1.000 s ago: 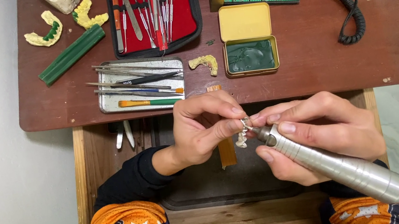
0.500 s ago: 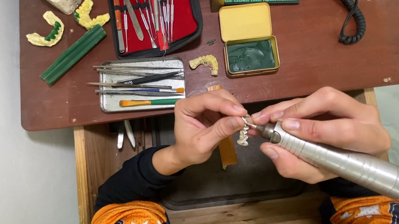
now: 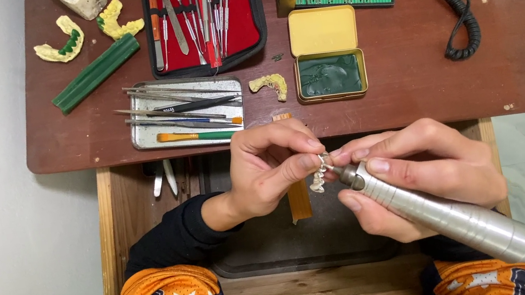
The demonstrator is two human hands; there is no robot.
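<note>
The left hand pinched a small metal dental piece at its fingertips while the right hand, closed around a silver rotary handpiece, touched its tip there, so grinding seemed underway, needing steady, light pressure.

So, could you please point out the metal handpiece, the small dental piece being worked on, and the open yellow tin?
metal handpiece (image 3: pixel 449 216), head view, middle of its silver barrel.
small dental piece (image 3: pixel 318 177), head view, its pale body between the fingertips.
open yellow tin (image 3: pixel 322 30), head view, inside of its lid.
</note>
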